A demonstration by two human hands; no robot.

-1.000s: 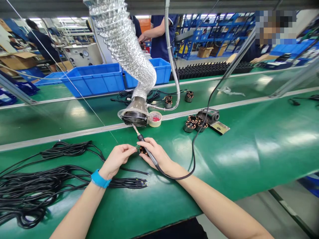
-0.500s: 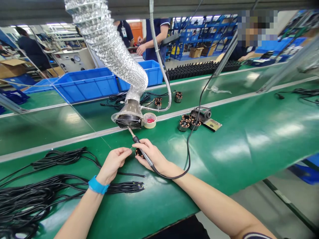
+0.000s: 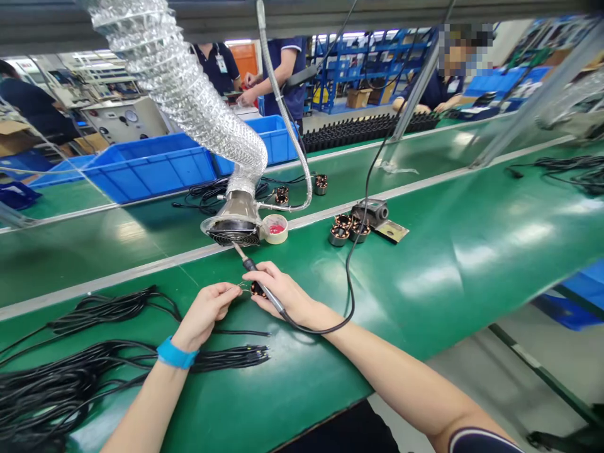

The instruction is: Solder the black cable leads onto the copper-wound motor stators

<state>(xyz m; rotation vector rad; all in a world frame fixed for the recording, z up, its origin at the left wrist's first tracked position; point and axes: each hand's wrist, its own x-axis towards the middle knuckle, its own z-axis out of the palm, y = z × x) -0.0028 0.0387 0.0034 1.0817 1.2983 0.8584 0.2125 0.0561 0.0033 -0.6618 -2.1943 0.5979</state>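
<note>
My right hand (image 3: 283, 294) is closed around a soldering iron (image 3: 268, 292), whose tip points up and left toward the black fan grille (image 3: 234, 235). The same hand's fingers rest at a small copper-wound coil (image 3: 257, 289), partly hidden beneath the iron. My left hand (image 3: 207, 313), with a blue wristband, pinches thin wires (image 3: 244, 287) that run to the coil. From the iron a black cord loops right and upward. Several black cables (image 3: 236, 357) with stripped ends lie below my left hand.
Several copper coils (image 3: 339, 235) stand beside a metal iron holder (image 3: 374, 212). A round tub (image 3: 275, 229) with red contents sits by the fan. A silver duct (image 3: 189, 82) hangs overhead. Blue bins (image 3: 155, 170) and other people are behind.
The view has shifted slightly, so most of the scene sits further left. My left hand has drawn a little away from the coil, and more of the thin wires shows.
</note>
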